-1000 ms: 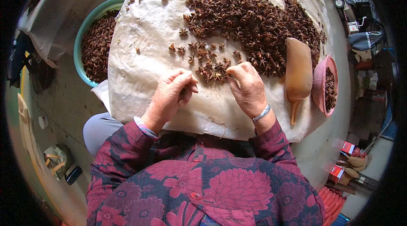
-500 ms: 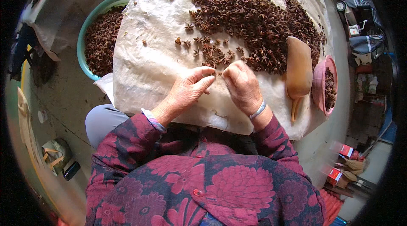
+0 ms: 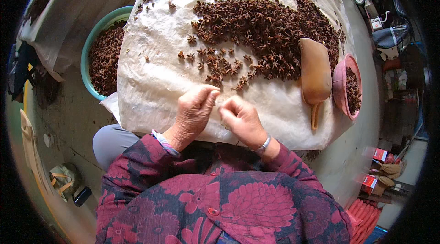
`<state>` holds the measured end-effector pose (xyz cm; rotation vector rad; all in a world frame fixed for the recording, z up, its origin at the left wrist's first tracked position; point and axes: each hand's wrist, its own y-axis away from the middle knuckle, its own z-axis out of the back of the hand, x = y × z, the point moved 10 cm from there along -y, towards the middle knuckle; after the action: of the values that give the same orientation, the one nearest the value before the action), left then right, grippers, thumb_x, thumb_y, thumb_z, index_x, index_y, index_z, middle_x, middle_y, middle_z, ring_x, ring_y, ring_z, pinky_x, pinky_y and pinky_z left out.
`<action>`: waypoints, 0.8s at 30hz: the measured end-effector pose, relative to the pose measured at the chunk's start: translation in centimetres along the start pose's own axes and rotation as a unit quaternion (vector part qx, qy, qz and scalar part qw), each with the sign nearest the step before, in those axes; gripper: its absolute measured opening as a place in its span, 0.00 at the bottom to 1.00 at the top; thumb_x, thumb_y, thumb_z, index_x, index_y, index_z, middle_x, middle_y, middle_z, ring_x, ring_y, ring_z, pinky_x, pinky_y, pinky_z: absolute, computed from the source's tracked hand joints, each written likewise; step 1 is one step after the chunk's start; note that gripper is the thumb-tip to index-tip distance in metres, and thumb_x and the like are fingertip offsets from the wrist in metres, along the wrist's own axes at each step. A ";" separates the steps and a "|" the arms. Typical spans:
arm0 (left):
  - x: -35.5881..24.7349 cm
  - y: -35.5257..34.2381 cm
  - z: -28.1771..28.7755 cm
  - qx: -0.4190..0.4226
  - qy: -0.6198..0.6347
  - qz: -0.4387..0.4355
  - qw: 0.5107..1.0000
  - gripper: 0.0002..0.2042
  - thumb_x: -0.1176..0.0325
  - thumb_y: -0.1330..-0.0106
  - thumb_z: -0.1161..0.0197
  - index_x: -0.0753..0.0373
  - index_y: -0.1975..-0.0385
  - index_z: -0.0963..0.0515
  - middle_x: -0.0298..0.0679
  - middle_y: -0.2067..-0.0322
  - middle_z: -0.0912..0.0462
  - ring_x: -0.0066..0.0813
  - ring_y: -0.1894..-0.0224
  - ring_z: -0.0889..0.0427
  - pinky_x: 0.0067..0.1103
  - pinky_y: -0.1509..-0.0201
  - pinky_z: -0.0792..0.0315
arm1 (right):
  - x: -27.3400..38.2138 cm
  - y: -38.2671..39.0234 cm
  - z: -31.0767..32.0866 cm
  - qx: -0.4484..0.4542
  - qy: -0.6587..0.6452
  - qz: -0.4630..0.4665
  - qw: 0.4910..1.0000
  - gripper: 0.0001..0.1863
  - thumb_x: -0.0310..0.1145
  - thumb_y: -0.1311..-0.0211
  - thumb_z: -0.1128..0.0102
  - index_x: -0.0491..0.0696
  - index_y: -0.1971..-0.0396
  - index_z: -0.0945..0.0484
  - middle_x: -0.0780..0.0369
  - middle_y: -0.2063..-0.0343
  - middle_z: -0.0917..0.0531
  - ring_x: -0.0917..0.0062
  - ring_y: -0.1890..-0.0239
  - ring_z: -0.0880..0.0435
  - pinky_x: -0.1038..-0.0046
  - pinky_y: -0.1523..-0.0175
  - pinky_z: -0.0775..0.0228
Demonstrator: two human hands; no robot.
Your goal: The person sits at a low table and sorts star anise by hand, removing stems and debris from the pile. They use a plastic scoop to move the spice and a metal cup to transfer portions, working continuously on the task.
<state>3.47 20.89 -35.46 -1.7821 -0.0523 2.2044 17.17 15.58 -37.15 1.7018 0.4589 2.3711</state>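
The left hand (image 3: 195, 110) is closed to a narrow pinch, and the right hand (image 3: 243, 121) is curled just beside it, thumb drawn in. Both fingertips are partly hidden and blurred, so whether anything is held in either cannot be told. Loose star anise pods (image 3: 214, 60) are spread on the pale-covered desk (image 3: 151, 83) just beyond the hands, near a larger heap (image 3: 247, 19). For careful handling, one pod is best taken at a time, with light pressure, since dry points could snap if squeezed. The hands should be held low over a bare patch so that fallen bits can be spotted. The scoop (image 3: 315, 70) and pink bowl (image 3: 339, 81) are best left undisturbed at the right.
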 end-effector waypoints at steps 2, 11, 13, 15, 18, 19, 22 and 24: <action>2.4 -0.6 1.0 -0.008 0.113 0.123 0.986 0.05 0.70 0.28 0.36 0.65 0.61 0.18 0.35 0.75 0.19 0.21 0.72 0.21 0.21 0.68 0.27 | 2.6 0.8 -1.0 0.141 0.043 0.123 0.981 0.09 0.30 0.36 0.32 0.44 0.61 0.21 0.59 0.63 0.18 0.75 0.60 0.18 0.72 0.56 0.24; 6.1 0.0 -2.0 0.152 0.313 0.347 0.871 0.10 0.63 0.23 0.44 0.61 0.62 0.19 0.29 0.76 0.20 0.11 0.82 0.33 0.13 0.80 0.40 | 2.2 -5.0 9.4 -0.222 0.443 0.200 0.845 0.24 0.18 0.42 0.42 0.43 0.43 0.25 0.52 0.51 0.23 0.57 0.51 0.21 0.62 0.44 0.26; 6.6 0.0 -2.1 0.155 0.311 0.354 0.868 0.10 0.64 0.23 0.44 0.61 0.59 0.18 0.30 0.75 0.19 0.11 0.82 0.33 0.13 0.80 0.40 | 2.3 -6.0 7.9 -0.152 0.379 0.265 0.874 0.27 0.15 0.40 0.45 0.44 0.38 0.27 0.53 0.46 0.24 0.62 0.50 0.19 0.67 0.41 0.26; 6.9 -0.1 -2.1 0.148 0.322 0.358 0.864 0.10 0.64 0.23 0.44 0.60 0.55 0.18 0.30 0.73 0.19 0.11 0.82 0.32 0.12 0.80 0.39 | 2.3 -5.8 9.5 -0.199 0.269 0.249 0.909 0.27 0.14 0.39 0.45 0.44 0.39 0.26 0.55 0.46 0.23 0.68 0.51 0.19 0.70 0.43 0.25; 7.1 -1.2 -0.9 0.107 0.206 0.298 0.926 0.12 0.68 0.24 0.45 0.61 0.47 0.19 0.30 0.70 0.17 0.08 0.80 0.32 0.10 0.77 0.39 | 3.1 -4.3 10.8 -0.251 0.279 0.232 0.897 0.20 0.16 0.39 0.47 0.43 0.46 0.23 0.53 0.54 0.20 0.66 0.54 0.18 0.69 0.48 0.23; 5.9 -2.5 -0.5 0.108 0.128 0.200 0.965 0.14 0.72 0.26 0.45 0.60 0.45 0.19 0.33 0.68 0.17 0.17 0.78 0.27 0.15 0.74 0.32 | 2.8 -4.0 10.7 -0.238 0.258 0.211 0.912 0.17 0.17 0.39 0.46 0.43 0.50 0.22 0.55 0.57 0.20 0.69 0.58 0.17 0.70 0.52 0.22; 1.3 -3.7 -0.3 0.069 -0.119 -0.087 0.987 0.15 0.75 0.28 0.45 0.58 0.44 0.20 0.39 0.67 0.17 0.34 0.73 0.20 0.25 0.68 0.24 | 2.4 -2.9 9.2 -0.190 0.258 0.197 0.927 0.10 0.20 0.38 0.40 0.44 0.57 0.22 0.60 0.63 0.21 0.75 0.68 0.18 0.73 0.62 0.22; 2.8 -3.4 -1.4 0.124 -0.233 -0.040 0.964 0.15 0.74 0.29 0.45 0.56 0.46 0.21 0.46 0.65 0.18 0.50 0.64 0.17 0.35 0.60 0.22 | 1.9 -2.4 8.3 -0.186 0.231 0.188 0.936 0.05 0.22 0.37 0.36 0.44 0.64 0.22 0.64 0.69 0.24 0.81 0.71 0.24 0.77 0.66 0.29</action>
<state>4.99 24.64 -37.71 -1.0879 0.0486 2.3994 24.32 19.65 -33.85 1.1365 -0.2821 2.8972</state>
